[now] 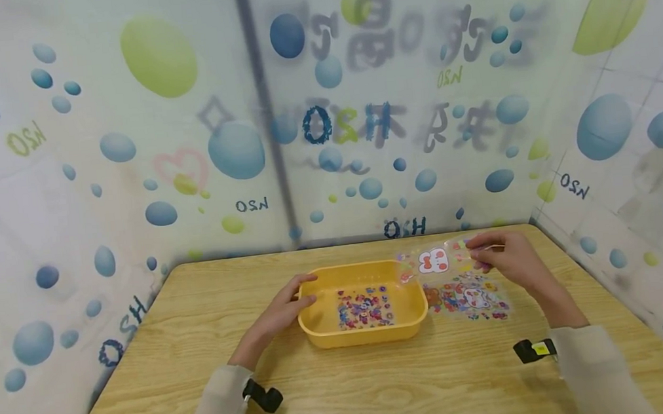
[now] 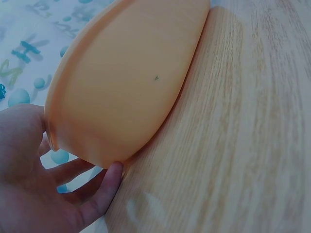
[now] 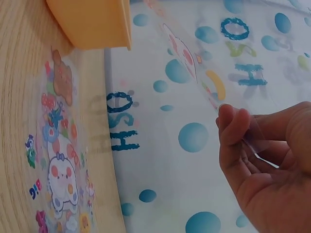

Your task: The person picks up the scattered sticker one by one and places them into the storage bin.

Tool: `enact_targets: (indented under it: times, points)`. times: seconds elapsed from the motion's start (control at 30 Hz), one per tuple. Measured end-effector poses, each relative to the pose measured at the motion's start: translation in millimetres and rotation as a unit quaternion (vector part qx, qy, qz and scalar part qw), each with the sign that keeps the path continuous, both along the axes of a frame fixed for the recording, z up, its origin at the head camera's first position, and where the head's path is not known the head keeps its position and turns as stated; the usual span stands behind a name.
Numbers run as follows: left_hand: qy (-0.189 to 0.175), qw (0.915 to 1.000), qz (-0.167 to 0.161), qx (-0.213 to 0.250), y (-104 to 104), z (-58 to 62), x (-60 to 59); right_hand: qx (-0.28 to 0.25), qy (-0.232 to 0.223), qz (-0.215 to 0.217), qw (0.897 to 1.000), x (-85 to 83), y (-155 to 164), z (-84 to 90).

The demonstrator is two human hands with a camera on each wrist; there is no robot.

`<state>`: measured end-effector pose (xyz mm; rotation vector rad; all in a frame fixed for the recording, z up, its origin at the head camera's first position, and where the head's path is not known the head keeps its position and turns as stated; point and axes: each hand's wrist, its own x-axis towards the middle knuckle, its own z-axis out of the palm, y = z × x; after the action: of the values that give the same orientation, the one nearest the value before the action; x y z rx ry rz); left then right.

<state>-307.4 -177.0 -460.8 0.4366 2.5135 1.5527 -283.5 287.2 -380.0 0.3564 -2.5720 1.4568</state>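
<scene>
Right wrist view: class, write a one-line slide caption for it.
Right hand pinches a clear sticker sheet above the wooden table, beside a yellow tray.

Tub (image 1: 319, 339): on table (image 1: 383, 386), centre; L hand (image 1: 284, 310) touching its L rim.
In tub: sticker sheet (image 1: 365, 307), flat on floor.
R hand (image 1: 504, 259): pinches lifted sheet (image 1: 437, 260), R of tub, above table.
Below the pinch: loose sheet (image 1: 469, 297) flat on table, just beside tub's R wall.

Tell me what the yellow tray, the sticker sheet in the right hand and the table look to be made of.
Yellow tray: probably moulded plastic, smooth matt walls and a rounded rim.
Sticker sheet pinched by the right hand: thin clear film, seemingly plastic; the wall shows through it.
Table: pale wood grain, possibly laminate; a slight sheen reflects light.
</scene>
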Motion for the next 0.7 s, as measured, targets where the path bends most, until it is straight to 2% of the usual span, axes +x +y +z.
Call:
enact_targets:
  times: [0.27,0.7]
  points:
    - [0.005,1.0000,-0.004,-0.005,1.3,2.1,-0.9,0.011,0.004,-0.003,1.000,5.1,-8.7,3.4]
    - [0.001,1.0000,0.001,-0.004,0.5,0.5,0.2,0.006,0.002,0.010,1.000,1.2,-15.9,-0.2]
